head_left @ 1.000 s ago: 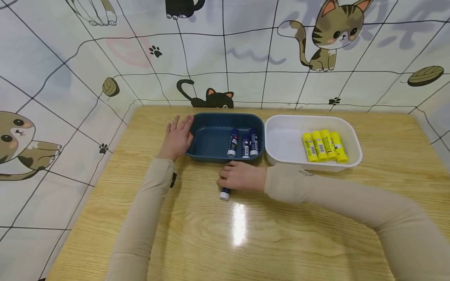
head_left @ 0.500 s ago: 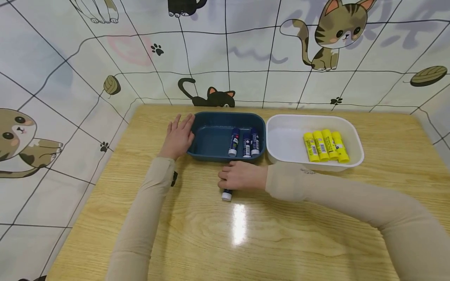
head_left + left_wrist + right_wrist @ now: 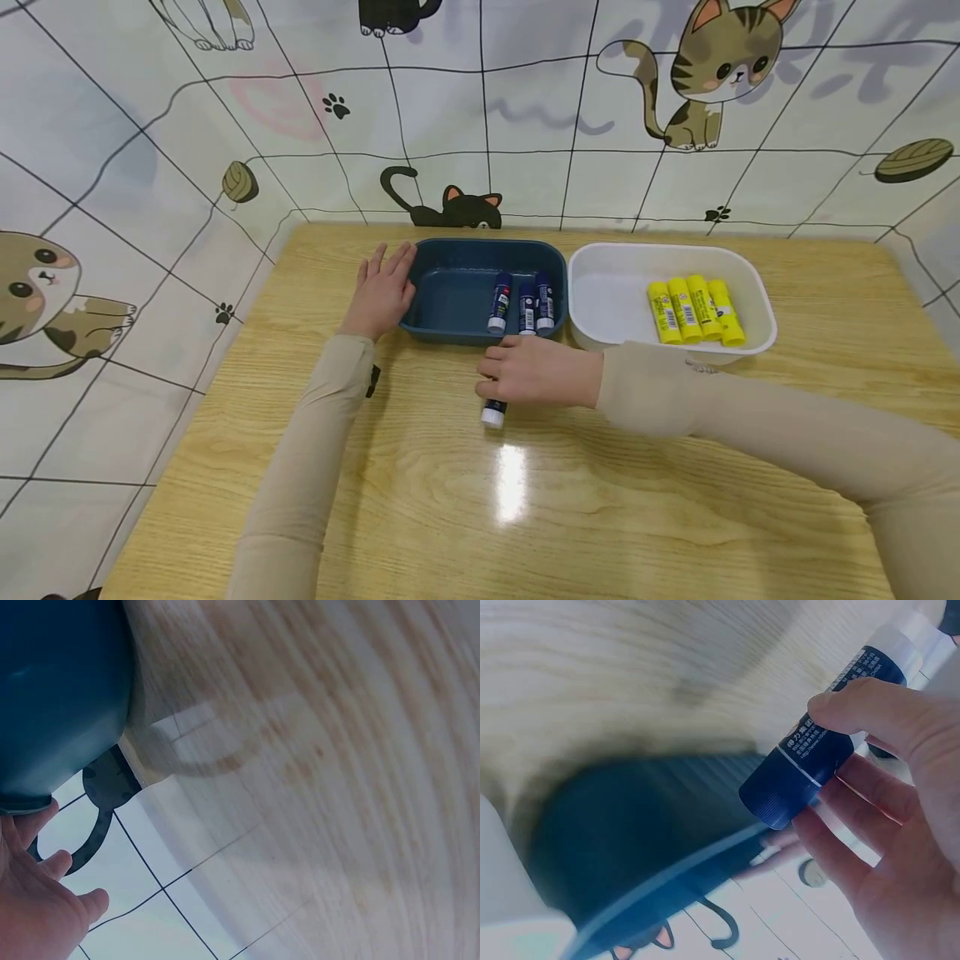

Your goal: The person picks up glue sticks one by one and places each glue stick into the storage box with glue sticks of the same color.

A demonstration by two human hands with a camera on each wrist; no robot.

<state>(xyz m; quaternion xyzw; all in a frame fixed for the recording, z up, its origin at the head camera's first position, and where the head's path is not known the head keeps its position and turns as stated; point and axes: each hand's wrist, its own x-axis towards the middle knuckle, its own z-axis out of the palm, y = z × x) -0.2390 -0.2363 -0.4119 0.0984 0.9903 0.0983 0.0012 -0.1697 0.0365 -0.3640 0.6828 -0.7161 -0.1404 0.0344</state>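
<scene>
In the head view my right hand (image 3: 538, 371) holds a dark blue glue stick (image 3: 492, 414) just in front of the dark blue tub (image 3: 450, 337). The right wrist view shows this glue stick (image 3: 810, 754) pinched between thumb and fingers, its white end pointing away from the tub. My left hand (image 3: 379, 290) rests against the tub's left end with fingers extended; the left wrist view has its fingertips at the rim. Inside the tub, three blue glue sticks (image 3: 499, 302) lie toward the right side.
A white tub (image 3: 607, 292) stands right of the blue one, with several yellow glue sticks (image 3: 696, 310) side by side in its right half. Both stand on a wooden table (image 3: 420, 500). A cat-printed cloth (image 3: 525, 108) hangs behind.
My right hand has shifted slightly right with the glue stick, its forearm moving right too. The left hand stays at the blue tub.
</scene>
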